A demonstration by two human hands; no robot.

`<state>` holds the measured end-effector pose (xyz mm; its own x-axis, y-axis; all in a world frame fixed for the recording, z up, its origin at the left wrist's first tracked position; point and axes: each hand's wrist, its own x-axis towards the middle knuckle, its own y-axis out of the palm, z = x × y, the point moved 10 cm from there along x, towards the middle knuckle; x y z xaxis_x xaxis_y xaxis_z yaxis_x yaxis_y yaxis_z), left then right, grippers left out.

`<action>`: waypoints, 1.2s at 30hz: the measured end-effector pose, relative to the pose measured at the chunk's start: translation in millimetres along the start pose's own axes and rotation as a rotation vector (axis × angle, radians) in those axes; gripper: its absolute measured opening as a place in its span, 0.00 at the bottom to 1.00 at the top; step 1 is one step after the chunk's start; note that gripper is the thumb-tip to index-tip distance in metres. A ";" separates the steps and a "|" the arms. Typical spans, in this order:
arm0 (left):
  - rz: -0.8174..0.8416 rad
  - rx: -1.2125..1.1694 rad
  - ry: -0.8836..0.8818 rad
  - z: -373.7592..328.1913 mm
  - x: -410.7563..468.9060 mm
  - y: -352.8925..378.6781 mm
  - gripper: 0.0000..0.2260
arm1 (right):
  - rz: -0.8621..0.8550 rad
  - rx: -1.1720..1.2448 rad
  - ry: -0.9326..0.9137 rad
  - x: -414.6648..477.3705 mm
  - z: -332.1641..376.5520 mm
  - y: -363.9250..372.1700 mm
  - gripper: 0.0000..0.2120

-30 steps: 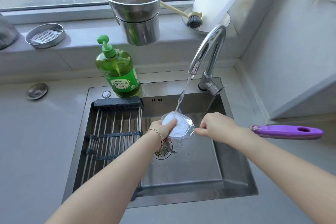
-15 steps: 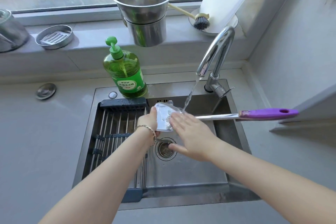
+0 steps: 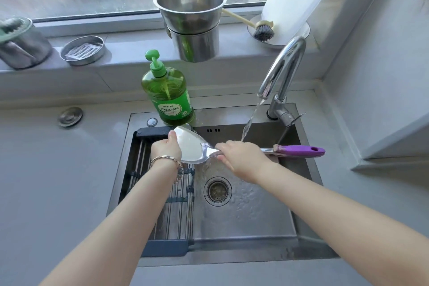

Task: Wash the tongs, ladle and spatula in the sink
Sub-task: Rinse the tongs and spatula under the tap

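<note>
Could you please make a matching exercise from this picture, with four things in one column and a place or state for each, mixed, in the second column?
Things:
1. spatula
2. soap bottle
3. dish brush
4. drying rack

Places or states:
A. on the windowsill, beside the stacked metal pots
B. held over the sink by both hands
C. lying across the left part of the sink
D. standing on the sink's back edge

Pairs: 1-B, 2-D, 3-A, 4-C

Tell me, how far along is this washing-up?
Nothing looks finished yet. In hand: the spatula, left hand on its blade, right hand round the shaft, under the running faucet. No tongs or ladle show, so those probably remain.
</note>
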<state>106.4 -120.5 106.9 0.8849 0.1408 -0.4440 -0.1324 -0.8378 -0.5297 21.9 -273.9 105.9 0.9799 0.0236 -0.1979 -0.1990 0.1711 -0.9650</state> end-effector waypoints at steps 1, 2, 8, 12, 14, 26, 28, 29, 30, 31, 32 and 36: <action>0.027 -0.028 -0.036 1.5 2.4 0.1 0.19 | 0.002 0.015 0.003 -1.6 -7.0 1.9 0.18; 0.073 -0.081 -0.075 1.0 2.5 2.6 0.18 | -0.002 0.061 0.020 -4.5 -15.6 4.1 0.18; 0.313 -0.215 -0.111 -13.5 -20.0 32.3 0.25 | -0.217 0.615 0.150 -27.5 -40.8 16.5 0.13; 0.327 -0.233 -0.003 -14.3 -27.0 42.9 0.12 | -0.320 1.110 0.363 -32.9 -59.5 41.4 0.08; 0.341 -0.231 -0.008 -5.3 -30.0 46.1 0.14 | -0.337 1.301 0.420 -32.5 -57.2 46.7 0.09; 0.399 -0.259 -0.122 30.1 -38.4 53.7 0.12 | -0.424 1.635 0.583 -33.2 -46.2 82.4 0.15; 0.400 -0.259 -0.122 30.6 -37.9 53.9 0.11 | -0.469 1.610 0.527 -30.4 -46.7 74.9 0.11; 0.401 -0.259 -0.120 30.3 -38.1 54.3 0.10 | -0.498 1.602 0.501 -29.1 -47.2 69.7 0.09; 0.402 -0.258 -0.120 29.8 -38.5 55.3 0.09 | -0.532 1.595 0.499 -29.4 -49.4 66.1 0.09; 0.406 -0.261 -0.121 29.2 -39.6 56.9 0.08 | -0.570 1.597 0.510 -31.5 -53.1 63.9 0.09; 0.415 -0.257 -0.122 28.7 -40.3 59.8 0.08 | -0.608 1.597 0.527 -34.7 -58.1 63.0 0.09; 0.454 -0.254 -0.126 25.7 -45.4 76.5 0.08 | -0.656 1.553 0.586 -52.8 -76.0 68.3 0.11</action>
<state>44.6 -177.4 68.0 0.7013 -0.2164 -0.6792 -0.3637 -0.9281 -0.0798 -44.2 -338.4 37.3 0.6859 -0.6837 -0.2493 0.7156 0.6959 0.0604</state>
